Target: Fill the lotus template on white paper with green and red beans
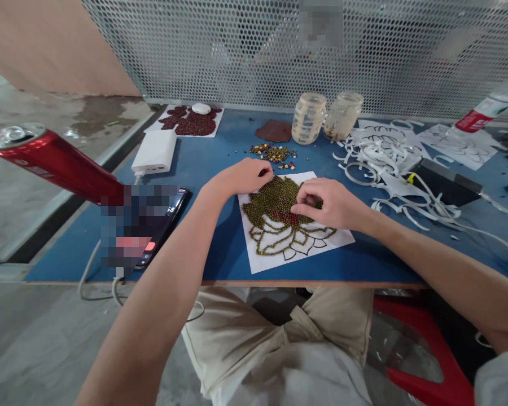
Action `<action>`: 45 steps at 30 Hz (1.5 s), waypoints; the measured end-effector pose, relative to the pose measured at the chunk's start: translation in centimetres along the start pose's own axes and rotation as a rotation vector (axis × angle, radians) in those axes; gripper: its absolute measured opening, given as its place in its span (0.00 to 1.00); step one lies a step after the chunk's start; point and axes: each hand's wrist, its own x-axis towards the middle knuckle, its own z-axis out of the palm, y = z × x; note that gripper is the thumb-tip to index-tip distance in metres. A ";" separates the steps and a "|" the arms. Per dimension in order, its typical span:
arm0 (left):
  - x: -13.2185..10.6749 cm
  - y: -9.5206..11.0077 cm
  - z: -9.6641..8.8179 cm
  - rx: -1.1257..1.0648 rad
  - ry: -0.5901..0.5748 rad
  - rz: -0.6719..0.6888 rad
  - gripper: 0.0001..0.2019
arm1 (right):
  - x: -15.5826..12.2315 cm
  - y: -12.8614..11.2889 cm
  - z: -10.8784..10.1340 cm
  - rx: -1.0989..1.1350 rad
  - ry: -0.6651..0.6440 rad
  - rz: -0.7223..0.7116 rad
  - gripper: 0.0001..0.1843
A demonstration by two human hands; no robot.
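Note:
A white sheet (pixel 260 263) with a flower outline lies in front of me, its upper part covered with green beans (pixel 262 204) and a patch of red beans (pixel 285 216). Green beans also trace some petal lines; other petals are bare black lines. My left hand (pixel 248 176) rests at the sheet's upper left edge, fingers curled in; whatever they hold is hidden. Over the right side of the beans is my right hand (pixel 328 202), fingers bent and thumb drawn towards them. Anything between those fingertips is too small to make out.
Behind the sheet lies a pile of mixed beans (pixel 273 152), near two jars (pixel 308 118). Paper scraps (pixel 381 152) and a black device (pixel 444 180) lie right. Left are a power bank (pixel 154 151), phone (pixel 165 225) and red can (pixel 63 163). A perforated metal screen (pixel 220 56) stands behind.

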 end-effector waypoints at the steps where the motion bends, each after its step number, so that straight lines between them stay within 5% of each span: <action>1: 0.0 -0.1 0.0 0.000 0.002 0.005 0.15 | 0.2 0.2 -0.3 -0.027 0.030 0.002 0.16; 6: 0.1 -0.2 0.1 0.004 -0.007 -0.001 0.14 | 3.6 4.1 -2.0 -0.219 0.134 0.060 0.08; 12: 0.0 0.2 0.0 0.013 -0.006 -0.001 0.16 | 10.0 9.4 -2.1 -0.265 0.004 0.163 0.06; 24: 0.0 -0.2 0.2 0.004 0.004 0.017 0.17 | 13.5 10.3 -1.2 -0.244 -0.274 0.218 0.14; 31: 0.0 0.0 0.0 -0.005 -0.003 0.018 0.14 | 10.3 7.7 -3.1 -0.233 0.020 0.074 0.06; 38: 0.1 -0.1 0.2 -0.015 0.003 -0.002 0.12 | 1.9 0.3 -2.4 -0.031 -0.291 -0.247 0.10; 45: 0.0 -0.2 0.2 -0.037 -0.008 -0.011 0.13 | -1.0 -0.4 0.3 -0.137 -0.282 -0.404 0.16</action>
